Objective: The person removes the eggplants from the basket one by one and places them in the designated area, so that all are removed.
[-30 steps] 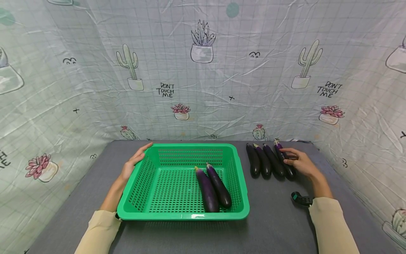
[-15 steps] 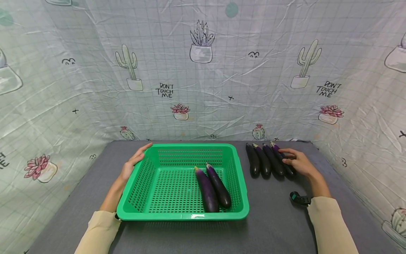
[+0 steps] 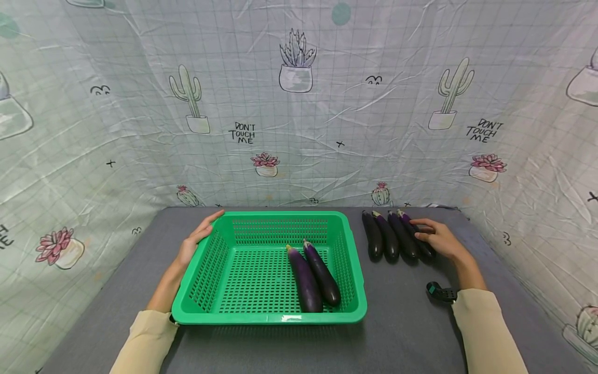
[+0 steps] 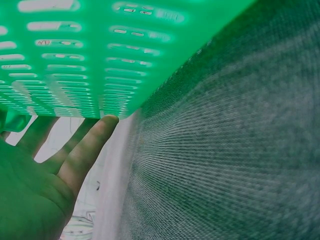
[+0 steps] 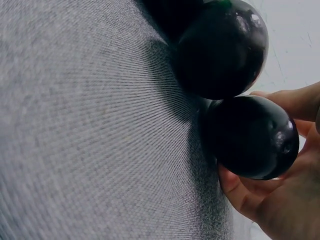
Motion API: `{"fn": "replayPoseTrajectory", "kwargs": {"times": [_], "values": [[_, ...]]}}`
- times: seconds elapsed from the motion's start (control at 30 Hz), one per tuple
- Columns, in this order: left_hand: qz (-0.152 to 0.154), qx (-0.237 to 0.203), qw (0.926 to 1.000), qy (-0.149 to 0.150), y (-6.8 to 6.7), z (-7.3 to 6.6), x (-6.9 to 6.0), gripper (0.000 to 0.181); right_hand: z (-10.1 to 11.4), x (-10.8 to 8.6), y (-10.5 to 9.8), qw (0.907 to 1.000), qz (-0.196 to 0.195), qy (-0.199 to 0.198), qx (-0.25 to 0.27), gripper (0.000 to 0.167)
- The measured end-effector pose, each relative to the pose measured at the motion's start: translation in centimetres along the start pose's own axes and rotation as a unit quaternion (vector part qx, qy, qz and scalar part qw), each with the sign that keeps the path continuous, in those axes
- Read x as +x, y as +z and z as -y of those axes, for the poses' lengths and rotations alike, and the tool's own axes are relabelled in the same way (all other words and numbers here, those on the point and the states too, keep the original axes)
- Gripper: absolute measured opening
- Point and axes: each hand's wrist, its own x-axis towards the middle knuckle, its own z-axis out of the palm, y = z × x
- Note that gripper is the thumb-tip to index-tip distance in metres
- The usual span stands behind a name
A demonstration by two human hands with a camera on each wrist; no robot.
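Note:
My left hand (image 3: 189, 248) lies along the left wall of a green perforated basket (image 3: 269, 319); in the left wrist view its fairly straight fingers (image 4: 82, 157) touch the basket's side (image 4: 95, 30). Two purple eggplants (image 3: 306, 283) lie side by side inside, towards the right. On the cloth right of the basket, several dark eggplants (image 3: 374, 240) stand in a row, stems to the back. My right hand (image 3: 443, 241) grips the rightmost eggplant (image 3: 427, 251); the right wrist view shows thumb and fingers on either side of this eggplant (image 5: 252, 137), which touches its neighbour (image 5: 222, 52).
A grey cloth (image 3: 392, 317) covers the table. A patterned curtain (image 3: 299, 119) hangs behind it and along both sides. Near the right wrist is a small black device (image 3: 440, 292) on a strap.
The rightmost eggplant's stem end has swung left, close against the neighbouring eggplant. My right hand has shifted slightly left with it. The left hand and the basket have stayed in place.

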Motion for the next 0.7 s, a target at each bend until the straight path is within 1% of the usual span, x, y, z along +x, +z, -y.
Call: {"fn": "replayPoseTrajectory", "kwargs": {"times": [0.27,0.33,0.43,0.63,0.7], "values": [[0.008,-0.024,0.9996,0.011,0.08,0.10,-0.16,0.054,-0.27,0.09,0.00,1.0000,-0.004,0.003,-0.002,0.049],[0.010,-0.033,0.9994,0.009,0.09,0.10,-0.18,0.055,-0.33,0.11,0.00,1.0000,-0.005,0.002,-0.002,0.049],[0.008,-0.027,0.9995,0.010,0.10,0.10,-0.17,0.054,-0.46,0.16,-0.02,1.0000,-0.006,0.001,-0.004,0.049],[0.001,-0.011,0.9999,0.002,0.12,-0.02,-0.16,0.054,-0.70,0.21,-0.18,0.9999,-0.011,-0.008,-0.008,0.047],[0.003,-0.016,0.9999,-0.002,0.14,-0.05,-0.15,0.055,-0.75,0.20,-0.22,0.9998,-0.011,-0.011,-0.011,0.047]]}}
